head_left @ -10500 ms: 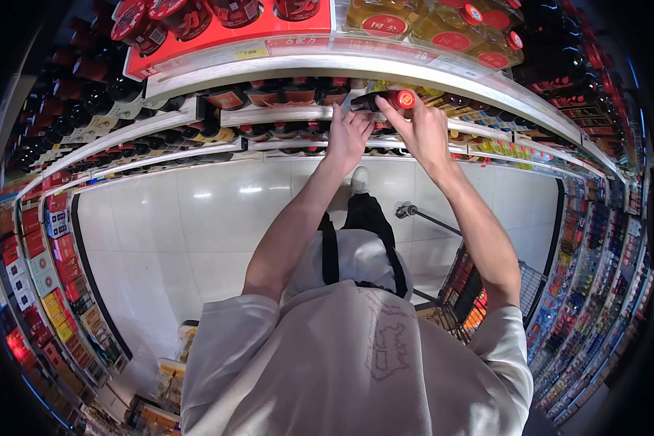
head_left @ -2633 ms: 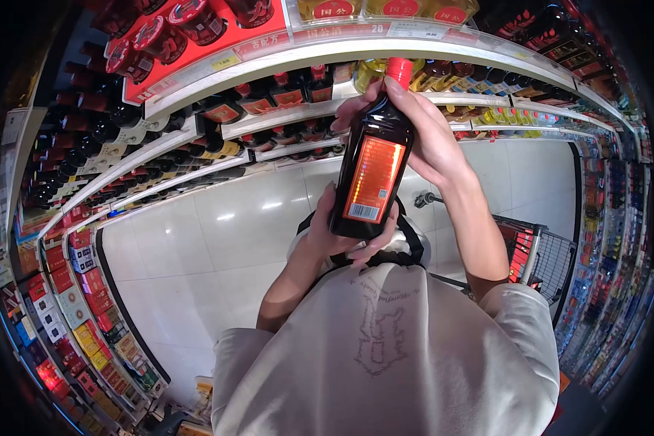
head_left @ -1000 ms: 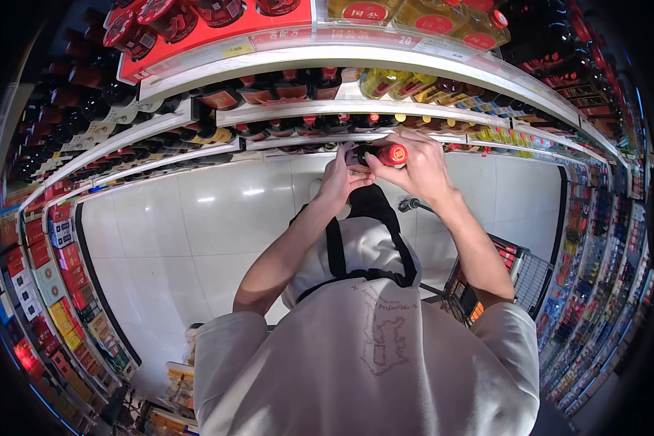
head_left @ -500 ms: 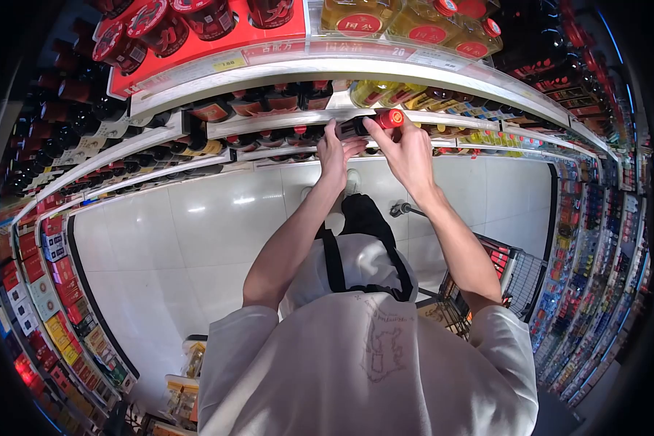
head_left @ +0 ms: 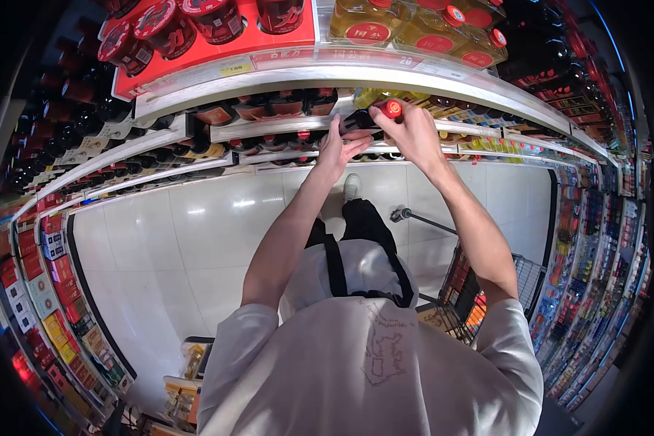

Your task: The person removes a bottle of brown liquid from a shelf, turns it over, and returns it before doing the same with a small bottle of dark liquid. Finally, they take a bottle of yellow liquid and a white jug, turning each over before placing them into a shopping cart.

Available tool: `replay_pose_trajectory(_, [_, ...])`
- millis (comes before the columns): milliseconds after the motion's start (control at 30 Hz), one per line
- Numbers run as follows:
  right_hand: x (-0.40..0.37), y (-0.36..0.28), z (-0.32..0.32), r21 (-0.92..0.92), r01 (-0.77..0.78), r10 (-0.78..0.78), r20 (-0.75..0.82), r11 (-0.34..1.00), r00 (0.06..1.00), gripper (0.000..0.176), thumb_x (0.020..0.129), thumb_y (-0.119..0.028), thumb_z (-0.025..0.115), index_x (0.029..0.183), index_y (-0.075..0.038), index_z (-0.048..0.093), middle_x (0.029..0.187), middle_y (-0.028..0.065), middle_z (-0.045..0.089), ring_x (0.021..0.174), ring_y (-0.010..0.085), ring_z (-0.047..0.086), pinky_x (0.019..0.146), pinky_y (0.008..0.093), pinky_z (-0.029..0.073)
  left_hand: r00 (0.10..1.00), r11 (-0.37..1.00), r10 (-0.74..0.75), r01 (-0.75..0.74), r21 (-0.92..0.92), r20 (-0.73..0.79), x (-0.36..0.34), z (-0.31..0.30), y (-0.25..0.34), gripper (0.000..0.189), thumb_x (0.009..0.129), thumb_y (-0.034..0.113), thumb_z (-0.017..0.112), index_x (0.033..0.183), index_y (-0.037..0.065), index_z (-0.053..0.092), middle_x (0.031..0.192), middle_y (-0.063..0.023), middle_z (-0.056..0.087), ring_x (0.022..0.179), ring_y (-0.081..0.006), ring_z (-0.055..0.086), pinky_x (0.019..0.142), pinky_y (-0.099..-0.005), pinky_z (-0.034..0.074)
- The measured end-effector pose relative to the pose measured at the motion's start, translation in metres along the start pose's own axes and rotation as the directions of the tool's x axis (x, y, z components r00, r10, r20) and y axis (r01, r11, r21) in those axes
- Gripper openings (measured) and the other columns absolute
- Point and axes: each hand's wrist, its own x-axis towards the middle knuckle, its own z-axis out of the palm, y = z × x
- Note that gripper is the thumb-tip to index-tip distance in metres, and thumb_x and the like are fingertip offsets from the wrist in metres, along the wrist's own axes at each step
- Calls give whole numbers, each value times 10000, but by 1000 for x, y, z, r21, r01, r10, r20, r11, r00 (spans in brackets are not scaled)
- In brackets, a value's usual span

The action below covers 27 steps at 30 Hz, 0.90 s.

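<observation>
A dark bottle [head_left: 355, 122] with a red cap lies tilted between my two hands, in front of the middle shelf. My right hand [head_left: 411, 134] is closed round its neck, just below the red cap [head_left: 392, 109]. My left hand [head_left: 341, 148] supports the lower end, with the thumb up along its side and the fingers spread beneath. Similar dark bottles with red labels [head_left: 287, 103] stand on the shelf just left of it. Part of the bottle's body is hidden by my fingers.
Red cups [head_left: 166, 29] and amber bottles [head_left: 367, 25] stand on the upper shelf [head_left: 269, 78]. A shopping cart [head_left: 455, 294] is beside my right arm. More stocked shelves curve along both sides. A display with packages [head_left: 184, 389] is at the lower left.
The bottle's capped end has shifted slightly left and up, and my right hand has moved with it. My left hand sits slightly lower. The cart shows more to the left.
</observation>
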Motion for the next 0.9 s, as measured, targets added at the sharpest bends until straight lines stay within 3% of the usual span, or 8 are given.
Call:
replay_pose_trajectory(100, [7,6,5,-19,18,-19,-70,1000,997,440,929,-414,671,941,22,726,592,121,631,557,213,644,613,370,503,998,999,-32,34,-33,48,0,-3,2,747,1038,618,348,1318,-60,487,1216,-263,648,1139,-366,667,999,-424,557])
replay_pose_trajectory(233, [15,5,6,-65,-6,1,-77,998,997,448,927,-413,671,927,31,721,599,129,642,567,228,658,619,375,511,1000,998,25,-25,-50,-6,-5,-4,1,714,1051,594,333,1370,-34,448,1296,-246,609,1163,-352,658,1000,-422,557])
replay_pose_trajectory(300, [19,1,5,2,60,-59,-133,998,989,464,887,-421,681,832,39,708,642,227,645,691,429,676,687,478,528,998,998,55,-55,-28,3,-8,-5,0,635,1068,538,348,1433,19,370,1413,-237,505,1204,-351,634,1018,-450,545])
replay_pose_trajectory(400, [25,2,6,-42,38,-43,-107,998,993,445,891,-408,676,873,36,710,638,214,651,689,429,676,691,478,531,995,998,51,-53,-20,-88,-10,-5,3,599,1083,486,345,1430,-3,354,1421,-222,503,1215,-350,626,1015,-459,548])
replay_pose_trajectory(533, [29,0,10,28,50,-47,-100,998,994,430,890,-398,677,937,29,709,681,219,670,712,435,678,699,484,534,995,998,65,-66,-9,-79,-14,-7,7,536,1092,411,365,1409,-21,379,1422,-217,503,1222,-352,622,1019,-458,546])
replay_pose_trajectory(667, [31,3,15,-39,60,-64,-123,997,990,411,891,-386,681,990,12,710,781,240,694,763,449,677,717,495,537,997,997,74,-75,-2,-26,-13,-9,8,437,1082,309,406,1369,-17,450,1413,-206,514,1218,-348,626,1019,-447,545])
replay_pose_trajectory(733, [32,4,17,-77,133,-144,-175,988,974,390,922,-362,678,1001,19,709,624,141,643,594,300,655,645,417,509,991,997,71,-69,16,-117,-11,-9,8,426,1074,283,408,1369,-21,455,1385,-189,545,1216,-338,630,1025,-442,540])
replay_pose_trajectory(900, [34,3,21,-101,149,-168,-214,984,962,405,915,-369,687,1026,19,704,715,176,683,707,362,682,712,442,518,979,997,78,-72,38,-190,-10,-8,7,388,1051,236,436,1324,-36,482,1380,-191,560,1215,-320,635,1027,-415,533])
